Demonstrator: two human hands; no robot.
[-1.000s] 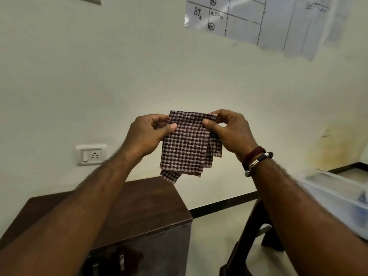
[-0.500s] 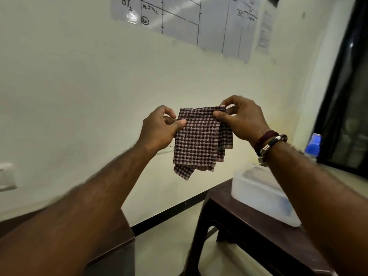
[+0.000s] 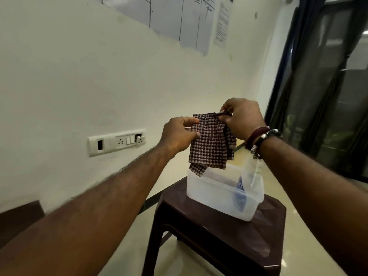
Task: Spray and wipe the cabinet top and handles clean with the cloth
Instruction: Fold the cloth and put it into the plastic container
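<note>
A folded maroon-and-white checked cloth [image 3: 211, 144] hangs in the air between both hands. My left hand [image 3: 178, 134] pinches its upper left edge and my right hand [image 3: 242, 118] pinches its upper right corner. The cloth's lower end dangles just above a clear plastic tub [image 3: 215, 193]. A clear spray bottle with a blue label [image 3: 250, 180] stands inside the tub, partly hidden by my right wrist. Only a dark brown corner of the cabinet top [image 3: 20, 216] shows at the far left edge.
The tub sits on a dark brown plastic stool [image 3: 219, 232] on a pale tiled floor. A white switch and socket panel [image 3: 116, 142] is on the cream wall. A dark-framed glass door [image 3: 326, 86] stands at the right. Paper charts hang on the wall above.
The view has swung to the right, away from the cabinet, and the stool with the tub is now in the middle. Both hands keep hold of the cloth and have lowered it over the tub.
</note>
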